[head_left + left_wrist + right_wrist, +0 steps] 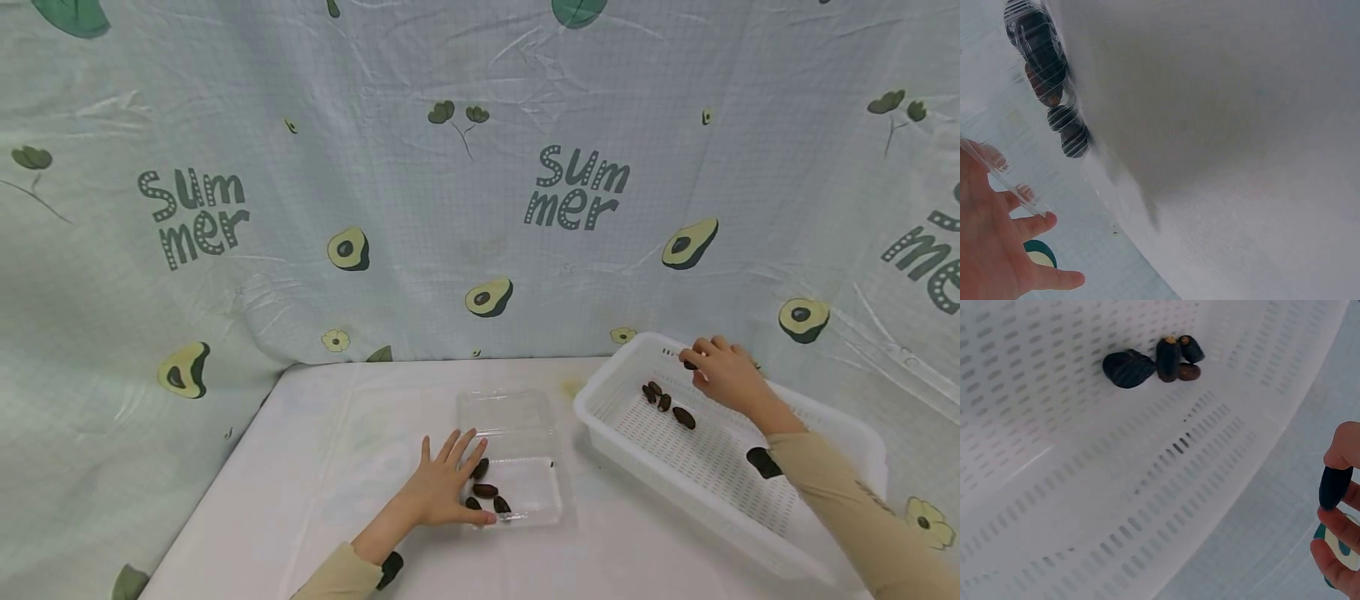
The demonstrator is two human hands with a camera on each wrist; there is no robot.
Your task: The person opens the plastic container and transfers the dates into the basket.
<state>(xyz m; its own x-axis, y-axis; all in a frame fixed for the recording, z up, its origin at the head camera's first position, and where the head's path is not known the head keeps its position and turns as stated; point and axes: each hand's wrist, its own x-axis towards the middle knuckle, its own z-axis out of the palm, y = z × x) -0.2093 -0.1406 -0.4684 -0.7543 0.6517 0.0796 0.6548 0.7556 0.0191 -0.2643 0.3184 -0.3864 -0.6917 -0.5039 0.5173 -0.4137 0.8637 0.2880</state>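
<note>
My right hand [727,379] pinches a dark date [1335,487] between thumb and fingertips, above the far end of a white perforated plastic basket [667,477]. Several more dates [683,417] lie on the basket floor, most of them bunched near its far left end. On the left, my left hand [437,492] spreads its fingers over the left edge of a clear plastic hinged container [534,492], whose lid [504,411] lies folded back. Inside, several dates [485,491] sit along the left side, partly behind the fingers. They show dark through the clear wall in the left wrist view.
A white cloth covers the table [315,467]. Behind it hangs a pale curtain [420,192] printed with avocados and lettering. The basket stands diagonally at the right, with its long far side close to the curtain. A tiny dark speck [552,464] shows at the container's right.
</note>
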